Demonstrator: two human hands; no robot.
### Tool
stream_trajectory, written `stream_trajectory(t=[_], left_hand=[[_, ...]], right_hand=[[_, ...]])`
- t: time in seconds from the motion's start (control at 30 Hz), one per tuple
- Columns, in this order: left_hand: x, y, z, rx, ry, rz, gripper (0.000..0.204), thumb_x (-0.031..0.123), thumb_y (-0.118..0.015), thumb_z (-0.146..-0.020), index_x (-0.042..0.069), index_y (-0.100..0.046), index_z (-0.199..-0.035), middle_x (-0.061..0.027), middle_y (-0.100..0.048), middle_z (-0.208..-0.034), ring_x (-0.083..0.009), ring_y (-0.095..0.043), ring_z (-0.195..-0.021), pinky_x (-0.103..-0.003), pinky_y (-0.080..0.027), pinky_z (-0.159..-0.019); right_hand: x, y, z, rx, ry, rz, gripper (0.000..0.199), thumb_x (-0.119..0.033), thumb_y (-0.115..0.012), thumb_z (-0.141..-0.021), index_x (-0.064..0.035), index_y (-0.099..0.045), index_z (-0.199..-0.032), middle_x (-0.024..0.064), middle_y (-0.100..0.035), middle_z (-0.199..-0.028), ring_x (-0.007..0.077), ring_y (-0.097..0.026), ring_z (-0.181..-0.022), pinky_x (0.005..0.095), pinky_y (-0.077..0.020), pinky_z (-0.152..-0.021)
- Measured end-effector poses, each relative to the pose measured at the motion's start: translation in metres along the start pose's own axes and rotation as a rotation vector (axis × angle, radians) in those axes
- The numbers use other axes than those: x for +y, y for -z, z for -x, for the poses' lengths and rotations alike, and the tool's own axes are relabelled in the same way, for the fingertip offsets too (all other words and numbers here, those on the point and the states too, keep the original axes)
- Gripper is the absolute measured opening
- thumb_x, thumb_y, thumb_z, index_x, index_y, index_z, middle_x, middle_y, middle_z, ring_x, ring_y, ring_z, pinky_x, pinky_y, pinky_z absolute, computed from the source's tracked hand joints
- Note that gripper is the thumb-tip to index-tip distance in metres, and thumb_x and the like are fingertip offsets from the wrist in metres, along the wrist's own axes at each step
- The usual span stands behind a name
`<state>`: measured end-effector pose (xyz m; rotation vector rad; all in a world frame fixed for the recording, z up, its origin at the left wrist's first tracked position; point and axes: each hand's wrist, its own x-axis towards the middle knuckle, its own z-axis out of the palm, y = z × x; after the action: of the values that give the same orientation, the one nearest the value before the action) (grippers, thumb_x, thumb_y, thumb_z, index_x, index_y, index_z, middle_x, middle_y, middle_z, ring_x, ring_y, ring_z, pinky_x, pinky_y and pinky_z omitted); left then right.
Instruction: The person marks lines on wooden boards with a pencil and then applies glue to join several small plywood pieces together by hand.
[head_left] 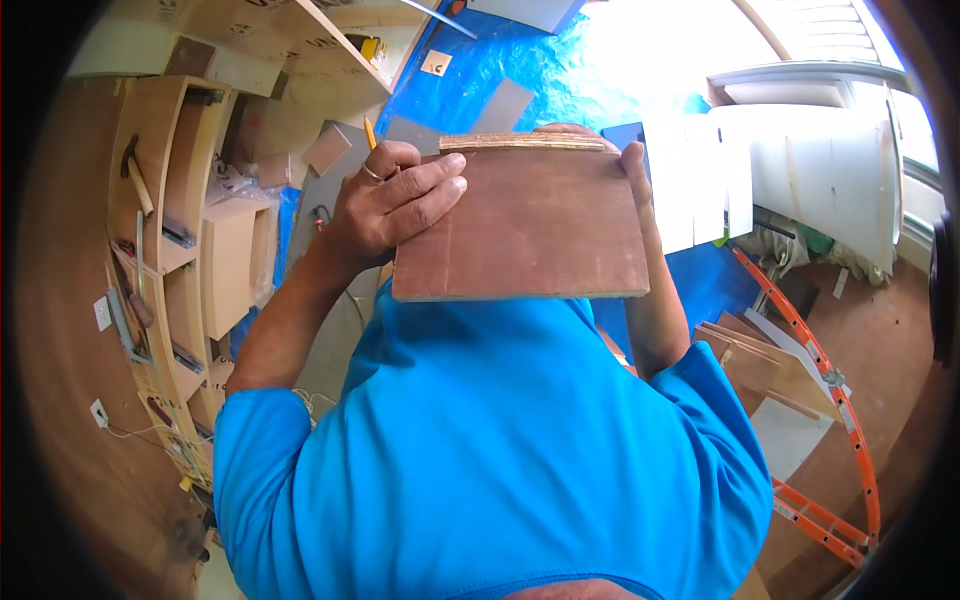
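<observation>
A reddish-brown plywood board (pixel 520 225) is held up in front of my chest. Along its far edge runs a narrow plywood strip (pixel 520 142) with its layered edge showing; whether the two are joined I cannot tell. My left hand (pixel 390 195), with a ring on one finger, grips the board's far left corner, fingertips pressed on its face and by the strip's end. A yellow pencil (pixel 369 132) sticks up at the left knuckles. At the far right corner my right hand (pixel 637 170) clasps the board's side, thumb showing, its other fingers mostly hidden behind the board.
Open wooden cabinets (pixel 150 190) stand at left, with a hammer (pixel 135 175) against one. Blue sheeting (pixel 440 90) covers part of the floor ahead. White panels (pixel 690 185), leaning board offcuts (pixel 745 355) and an orange ladder (pixel 815 345) are at right.
</observation>
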<state>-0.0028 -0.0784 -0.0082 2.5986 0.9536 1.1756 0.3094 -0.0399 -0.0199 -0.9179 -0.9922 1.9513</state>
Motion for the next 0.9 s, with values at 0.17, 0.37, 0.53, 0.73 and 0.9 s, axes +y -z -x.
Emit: stream_trajectory(t=[0.17, 0.37, 0.53, 0.73, 0.9], left_hand=[[0.016, 0.010, 0.005, 0.051, 0.007, 0.003, 0.027, 0.006, -0.078, -0.083, 0.009, -0.075, -0.110, -0.0087, -0.076, -0.122, -0.0232, -0.061, -0.091, -0.030, -0.058, -0.066], [0.029, 0.020, 0.015, 0.034, -0.037, 0.004, 0.040, -0.005, -0.081, -0.078, 0.008, -0.069, -0.115, -0.0116, -0.074, -0.129, -0.0226, -0.056, -0.088, -0.027, -0.051, -0.060], [0.038, 0.024, 0.016, 0.009, -0.042, -0.014, 0.039, -0.007, -0.080, -0.078, 0.009, -0.069, -0.113, -0.0096, -0.074, -0.129, -0.0220, -0.055, -0.089, -0.027, -0.051, -0.058], [0.053, 0.024, 0.018, 0.006, -0.028, -0.056, 0.033, 0.008, -0.083, -0.082, 0.016, -0.071, -0.112, -0.0029, -0.075, -0.122, -0.0183, -0.059, -0.092, -0.029, -0.058, -0.065], [0.042, 0.019, 0.009, -0.032, 0.029, -0.004, 0.032, 0.009, -0.080, -0.081, 0.014, -0.073, -0.112, -0.0048, -0.075, -0.121, -0.0232, -0.062, -0.092, -0.031, -0.059, -0.068]], right_hand=[[0.002, 0.003, 0.002, -0.085, -0.101, -0.083, 0.116, -0.087, -0.068, -0.077, 0.0066, -0.054, -0.143, 0.0258, -0.062, -0.138, 0.0358, -0.063, -0.129, 0.0456, -0.0536, -0.106], [0.002, 0.002, 0.009, -0.187, -0.008, 0.047, 0.117, -0.086, -0.067, -0.077, 0.0139, -0.057, -0.139, 0.0294, -0.062, -0.136, 0.0373, -0.064, -0.127, 0.0462, -0.0519, -0.108], [0.014, 0.015, 0.017, -0.208, 0.063, 0.060, 0.116, -0.085, -0.065, -0.079, 0.0152, -0.057, -0.138, 0.0305, -0.061, -0.139, 0.0382, -0.064, -0.128, 0.0465, -0.0516, -0.108], [0.003, 0.008, 0.029, -0.277, 0.027, 0.130, 0.119, -0.087, -0.065, -0.076, 0.0148, -0.057, -0.137, 0.0299, -0.064, -0.134, 0.0394, -0.065, -0.126, 0.0491, -0.0514, -0.107], [0.017, 0.010, 0.024, -0.159, -0.006, -0.022, 0.117, -0.089, -0.061, -0.080, 0.0110, -0.056, -0.141, 0.0274, -0.065, -0.134, 0.0374, -0.066, -0.124, 0.0478, -0.0501, -0.109]])
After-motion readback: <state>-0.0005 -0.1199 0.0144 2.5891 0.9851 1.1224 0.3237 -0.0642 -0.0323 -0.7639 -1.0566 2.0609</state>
